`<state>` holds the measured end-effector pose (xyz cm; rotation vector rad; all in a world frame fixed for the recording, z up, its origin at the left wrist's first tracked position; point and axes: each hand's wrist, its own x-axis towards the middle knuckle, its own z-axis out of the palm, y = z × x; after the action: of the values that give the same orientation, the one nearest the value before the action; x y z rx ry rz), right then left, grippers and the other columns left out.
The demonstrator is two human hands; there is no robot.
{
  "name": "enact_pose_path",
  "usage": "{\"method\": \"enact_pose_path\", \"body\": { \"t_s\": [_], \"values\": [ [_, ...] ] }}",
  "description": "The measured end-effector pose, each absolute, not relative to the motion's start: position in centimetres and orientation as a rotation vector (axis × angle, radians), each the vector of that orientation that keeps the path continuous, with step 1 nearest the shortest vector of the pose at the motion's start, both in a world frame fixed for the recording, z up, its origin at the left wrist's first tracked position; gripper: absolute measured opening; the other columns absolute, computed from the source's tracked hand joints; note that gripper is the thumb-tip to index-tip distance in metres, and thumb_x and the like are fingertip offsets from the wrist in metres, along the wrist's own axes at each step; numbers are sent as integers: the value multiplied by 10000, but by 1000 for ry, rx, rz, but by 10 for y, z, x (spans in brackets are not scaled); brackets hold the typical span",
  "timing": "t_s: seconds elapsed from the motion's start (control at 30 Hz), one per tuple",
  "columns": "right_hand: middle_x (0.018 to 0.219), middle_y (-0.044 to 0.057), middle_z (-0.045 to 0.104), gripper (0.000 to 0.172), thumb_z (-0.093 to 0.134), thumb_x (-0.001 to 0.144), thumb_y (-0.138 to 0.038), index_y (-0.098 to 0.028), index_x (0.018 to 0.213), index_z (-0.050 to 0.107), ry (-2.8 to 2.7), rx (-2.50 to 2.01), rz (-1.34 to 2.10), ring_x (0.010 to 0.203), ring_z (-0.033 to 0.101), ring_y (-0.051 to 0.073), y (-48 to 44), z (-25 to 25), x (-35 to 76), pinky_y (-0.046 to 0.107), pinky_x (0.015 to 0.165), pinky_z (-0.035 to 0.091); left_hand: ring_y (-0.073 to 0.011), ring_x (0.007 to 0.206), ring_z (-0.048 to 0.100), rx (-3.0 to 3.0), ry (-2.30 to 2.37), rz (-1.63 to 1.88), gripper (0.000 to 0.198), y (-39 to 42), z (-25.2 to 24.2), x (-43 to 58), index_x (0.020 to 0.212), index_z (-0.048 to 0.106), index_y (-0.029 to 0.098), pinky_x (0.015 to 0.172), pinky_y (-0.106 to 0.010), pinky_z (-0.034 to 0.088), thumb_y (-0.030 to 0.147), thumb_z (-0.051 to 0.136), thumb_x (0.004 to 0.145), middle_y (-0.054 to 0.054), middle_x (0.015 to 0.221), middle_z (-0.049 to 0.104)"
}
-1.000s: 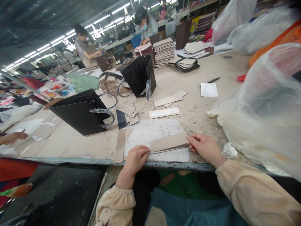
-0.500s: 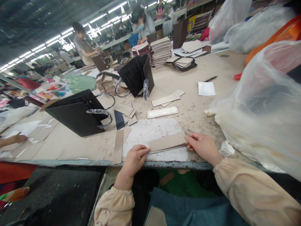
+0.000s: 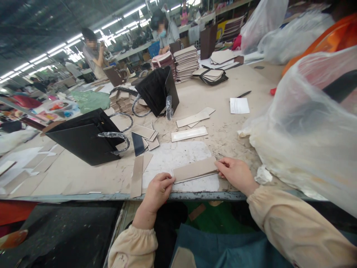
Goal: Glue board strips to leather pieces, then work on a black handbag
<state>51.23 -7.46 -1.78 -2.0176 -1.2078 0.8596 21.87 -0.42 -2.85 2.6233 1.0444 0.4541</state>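
A long beige cardboard strip (image 3: 195,169) lies over a white sheet (image 3: 189,150) at the table's near edge. My left hand (image 3: 159,189) pinches its left end between thumb and fingers. At the opposite end, my right hand (image 3: 236,172) grips the corner, where the strip looks layered and slightly lifted. Just beyond the sheet rests a narrow strip with a whitish top (image 3: 189,134), and behind it two crossed pale strips (image 3: 193,118). Left of the sheet are a bare beige strip (image 3: 137,176) and a loose pile of small pieces (image 3: 145,136).
Two black handbags (image 3: 83,143) with plastic-wrapped handles stand on the left half of the table (image 3: 78,182). Large plastic bags (image 3: 304,123) bulge over the right side. A white paper (image 3: 239,105) and a black pen (image 3: 244,94) lie farther back. Co-workers (image 3: 93,52) stand beyond.
The view has shifted slightly, while both hands keep hold of the strip. Another person's hand at the left edge is gone from view. A co-worker at the back has raised an arm.
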Motion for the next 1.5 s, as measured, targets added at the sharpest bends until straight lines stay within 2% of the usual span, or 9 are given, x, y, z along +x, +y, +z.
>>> {"method": "enact_pose_path", "body": {
  "t_s": [0.43,1.33,1.5],
  "values": [
    [547,-40,655,220,499,803,-365,-217,747,651,-1153,-2005,922,537,642,129,-75,-21,513,214,564,471,-158,886,596,2642,1026,501,240,-6,-30,217,992,690,222,801,-282,498,194,492,859,-62,951,637],
    [530,-43,653,209,502,803,-346,-216,731,649,-1109,-2039,953,516,640,124,-75,-16,510,202,532,474,-155,861,627,2644,1051,561,162,-6,-28,218,871,687,207,801,-286,520,170,537,823,-54,944,673],
    [536,-45,655,207,502,801,-353,-221,736,648,-1107,-2038,954,522,641,124,-74,-16,510,204,538,475,-156,868,622,2644,1070,543,200,-8,-25,219,971,678,217,805,-287,517,193,530,838,-56,942,672]
  ]
}}
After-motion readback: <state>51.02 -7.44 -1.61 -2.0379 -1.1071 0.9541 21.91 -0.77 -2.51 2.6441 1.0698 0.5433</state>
